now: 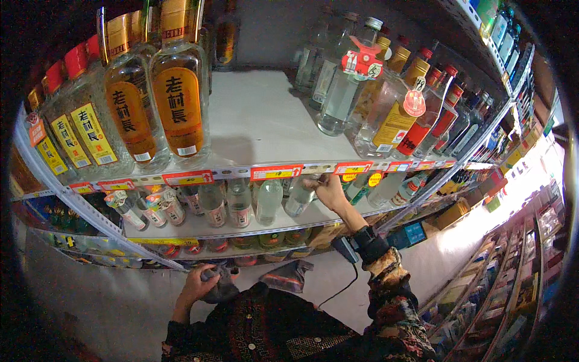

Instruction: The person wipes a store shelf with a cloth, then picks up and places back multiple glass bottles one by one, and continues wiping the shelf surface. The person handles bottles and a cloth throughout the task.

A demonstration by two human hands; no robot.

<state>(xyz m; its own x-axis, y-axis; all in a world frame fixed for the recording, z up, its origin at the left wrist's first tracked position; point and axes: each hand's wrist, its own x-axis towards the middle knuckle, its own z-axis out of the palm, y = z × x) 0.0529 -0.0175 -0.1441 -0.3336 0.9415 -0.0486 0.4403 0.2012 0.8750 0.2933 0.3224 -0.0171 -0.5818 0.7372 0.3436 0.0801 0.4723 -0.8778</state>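
Note:
My left hand (199,284) grips a bunched dark grey cloth (221,286) low in front of my body. My right hand (329,192) reaches under the upper shelf's edge, its fingers closed around the upper part of a clear glass bottle (299,202). That bottle stands slightly tilted on the second shelf (253,230); its top is hidden by the shelf edge and my fingers. Just left of it is a frosted bottle (269,203). Labelled clear bottles (239,206) continue farther left, and green-labelled bottles (357,193) are to the right of my hand.
The upper shelf (258,117) carries large orange-labelled bottles (177,104) on the left and mixed liquor bottles (337,99) on the right. Price tags (277,172) line its edge. A dark plastic bag (289,275) lies on the floor. More stocked shelving (493,271) stands at right.

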